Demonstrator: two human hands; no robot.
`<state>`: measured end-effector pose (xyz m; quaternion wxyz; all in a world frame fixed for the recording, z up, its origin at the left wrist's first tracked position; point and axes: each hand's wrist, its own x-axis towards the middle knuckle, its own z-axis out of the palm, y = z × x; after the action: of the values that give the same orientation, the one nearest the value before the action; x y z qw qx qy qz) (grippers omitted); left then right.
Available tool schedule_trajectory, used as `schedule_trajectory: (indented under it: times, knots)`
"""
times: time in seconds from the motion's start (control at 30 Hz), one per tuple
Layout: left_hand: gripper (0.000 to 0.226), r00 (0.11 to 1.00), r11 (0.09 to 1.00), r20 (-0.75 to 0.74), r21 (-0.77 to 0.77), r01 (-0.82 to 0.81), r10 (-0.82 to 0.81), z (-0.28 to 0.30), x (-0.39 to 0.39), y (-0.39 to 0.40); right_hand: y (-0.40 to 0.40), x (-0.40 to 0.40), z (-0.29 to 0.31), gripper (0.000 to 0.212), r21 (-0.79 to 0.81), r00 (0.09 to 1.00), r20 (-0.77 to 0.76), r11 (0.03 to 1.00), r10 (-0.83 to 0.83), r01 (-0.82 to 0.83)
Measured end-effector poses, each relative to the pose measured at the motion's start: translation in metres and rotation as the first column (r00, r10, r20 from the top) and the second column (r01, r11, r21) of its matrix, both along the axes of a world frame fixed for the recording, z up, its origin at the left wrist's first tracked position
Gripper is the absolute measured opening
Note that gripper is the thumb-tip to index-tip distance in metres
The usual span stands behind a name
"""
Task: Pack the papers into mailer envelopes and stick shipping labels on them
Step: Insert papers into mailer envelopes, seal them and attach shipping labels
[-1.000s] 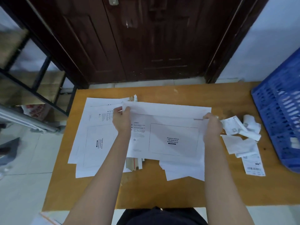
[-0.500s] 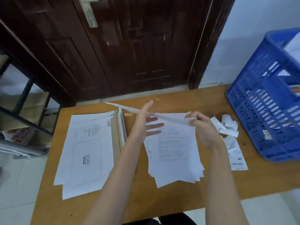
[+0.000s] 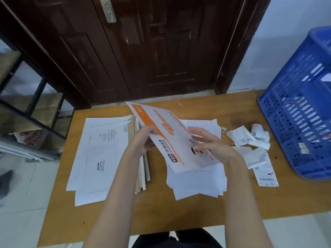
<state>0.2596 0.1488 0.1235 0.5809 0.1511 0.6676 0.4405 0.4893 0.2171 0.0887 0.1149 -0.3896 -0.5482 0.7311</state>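
The person appeared to be readying a mailer envelope [image 3: 172, 140] for filling; next its mouth would need opening and sheets drawn from the paper stack [image 3: 195, 181] directly beneath it. The left hand [image 3: 143, 142] pinched the envelope's left edge, holding it tilted above that stack, while the right hand [image 3: 209, 145] lay loose-fingered and open against its printed face.

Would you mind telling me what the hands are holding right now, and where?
The left hand grips the orange-printed mailer at its left edge. The right hand is spread over the mailer's front, holding nothing.
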Motion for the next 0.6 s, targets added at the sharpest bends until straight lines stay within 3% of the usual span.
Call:
schedule_trajectory:
  times: [0.1,0.2,0.3,0.43,0.5,0.57,0.6]
  knots:
    - [0.018,0.996,0.998,0.070,0.022,-0.053,0.052,0.001,-0.003,0.000,-0.001,-0.003,-0.005,0.063,0.093,0.979,0.205,0.996,-0.018,-0.001]
    - [0.021,0.994,0.995,0.066,0.041,-0.086,0.083,0.000,-0.006,0.000,-0.003,0.005,-0.010,0.072,0.143,0.958,0.256,0.985,-0.126,0.092]
    - [0.021,0.992,0.993,0.068,0.041,-0.108,0.105,0.002,-0.007,0.003,-0.006,0.013,-0.006,0.088,0.156,0.937,0.349,0.987,-0.030,-0.026]
    - [0.021,0.988,0.988,0.068,0.060,-0.141,0.137,0.008,0.000,0.010,-0.011,0.008,-0.003,0.100,0.099,0.957,0.281,0.989,0.077,-0.108]
    - [0.019,0.990,0.988,0.072,0.079,-0.130,0.125,0.012,0.003,0.014,-0.013,0.004,-0.006,0.080,0.140,0.983,0.184,0.990,-0.023,-0.003]
    - [0.005,0.985,0.985,0.150,0.136,-0.106,0.085,0.016,0.004,0.015,-0.013,0.001,-0.008,0.044,0.191,0.974,0.059,0.960,-0.219,0.204]
    - [0.024,0.981,0.986,0.186,0.148,-0.080,0.052,0.016,0.001,0.016,-0.012,0.000,-0.007,0.029,0.167,0.942,0.001,0.929,-0.335,0.330]
